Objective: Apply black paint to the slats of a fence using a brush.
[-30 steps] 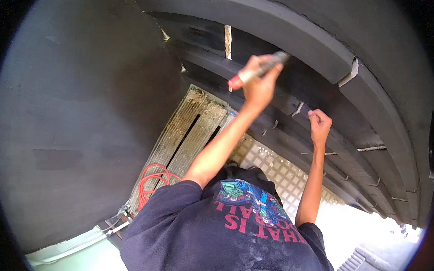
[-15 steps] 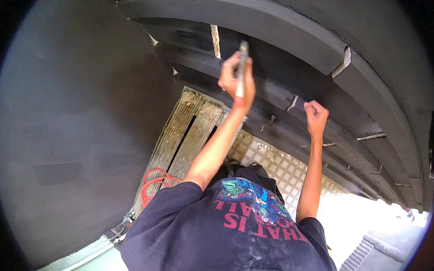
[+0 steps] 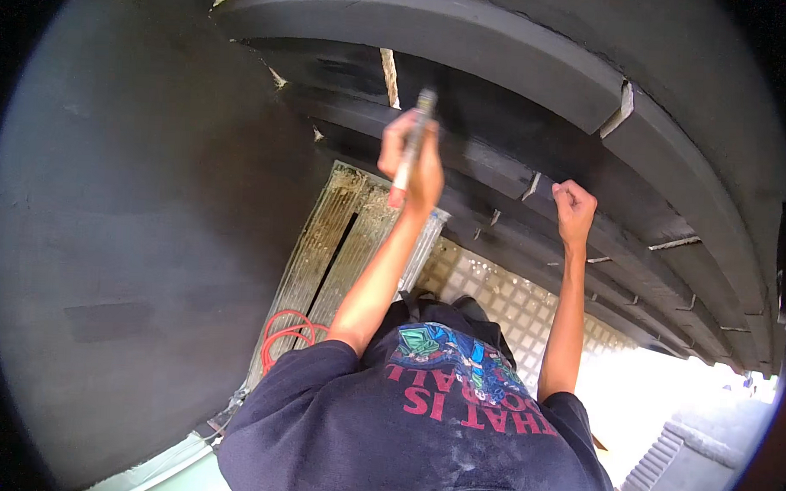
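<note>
My left hand [image 3: 423, 164] is raised in front of the dark ridges, closed round a slim brush-like tool [image 3: 414, 142]. That tool has a greyish, blurred upper end, a pale handle and a red butt, and it tilts up to the right. Whether its tip touches the dark surface I cannot tell. Above and left of it, a pale strip [image 3: 389, 77] stands out between two ridges. Farther right, my right hand [image 3: 574, 208] is curled with thumb and fingers together, against the edge of a dark ridge [image 3: 623, 232]. What it grips, if anything, is hidden.
Long curved dark ridges [image 3: 435, 22] arch overhead with pale gaps. On the left rises a dark wall [image 3: 108, 235]. Below lie ribbed planks [image 3: 324, 234] with a red cable [image 3: 290, 328] and a tiled floor [image 3: 496, 279]. A pale green surface [image 3: 177, 472] fills the lower left.
My left hand has shifted a little left and down with the tool, whose lower end has swung left. My right hand stays in nearly the same place.
</note>
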`<state>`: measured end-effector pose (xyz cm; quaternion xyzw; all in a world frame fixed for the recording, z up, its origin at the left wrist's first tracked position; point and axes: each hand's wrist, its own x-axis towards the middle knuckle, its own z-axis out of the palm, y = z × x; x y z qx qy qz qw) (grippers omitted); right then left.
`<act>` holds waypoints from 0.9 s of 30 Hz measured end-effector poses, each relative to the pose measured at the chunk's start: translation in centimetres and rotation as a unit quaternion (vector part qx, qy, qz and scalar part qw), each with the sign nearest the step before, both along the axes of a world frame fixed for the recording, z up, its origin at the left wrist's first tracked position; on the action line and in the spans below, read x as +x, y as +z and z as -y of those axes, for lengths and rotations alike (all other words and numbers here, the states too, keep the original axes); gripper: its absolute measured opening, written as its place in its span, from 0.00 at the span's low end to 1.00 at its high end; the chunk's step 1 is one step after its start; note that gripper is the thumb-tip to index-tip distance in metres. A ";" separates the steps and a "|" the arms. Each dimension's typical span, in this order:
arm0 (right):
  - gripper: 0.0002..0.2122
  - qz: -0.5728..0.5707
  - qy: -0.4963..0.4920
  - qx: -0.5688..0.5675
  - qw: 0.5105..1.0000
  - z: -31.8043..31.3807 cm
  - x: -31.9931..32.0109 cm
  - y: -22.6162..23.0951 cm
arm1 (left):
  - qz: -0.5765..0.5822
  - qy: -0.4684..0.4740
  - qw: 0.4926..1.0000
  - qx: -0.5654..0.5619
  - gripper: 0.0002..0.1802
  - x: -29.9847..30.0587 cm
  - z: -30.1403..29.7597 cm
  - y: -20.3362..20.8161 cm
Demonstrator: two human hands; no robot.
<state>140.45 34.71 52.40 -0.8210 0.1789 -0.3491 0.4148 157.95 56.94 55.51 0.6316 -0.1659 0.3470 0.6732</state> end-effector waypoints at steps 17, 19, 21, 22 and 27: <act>0.14 0.041 -0.062 -0.036 0.997 -0.9 0.5 -0.3 | -0.021 -0.133 0.991 0.014 0.11 -8.0 8.5 -2.0; 0.12 0.052 -0.078 -0.030 0.995 -1.3 0.4 -0.4 | 0.008 -0.175 0.984 0.037 0.11 -9.6 8.9 -1.9; 0.08 0.088 -0.111 -0.056 0.988 -2.4 0.0 -0.5 | -0.012 -0.237 0.971 0.040 0.11 -10.6 9.1 -1.9; 0.05 0.114 -0.131 -0.090 0.981 -4.0 0.0 -0.2 | -0.009 -0.236 0.971 0.039 0.11 -10.6 8.9 -1.7; 0.23 0.071 -0.109 -0.095 0.987 -11.2 -1.3 1.2 | -0.028 -0.284 0.958 0.044 0.08 -10.4 5.6 -0.5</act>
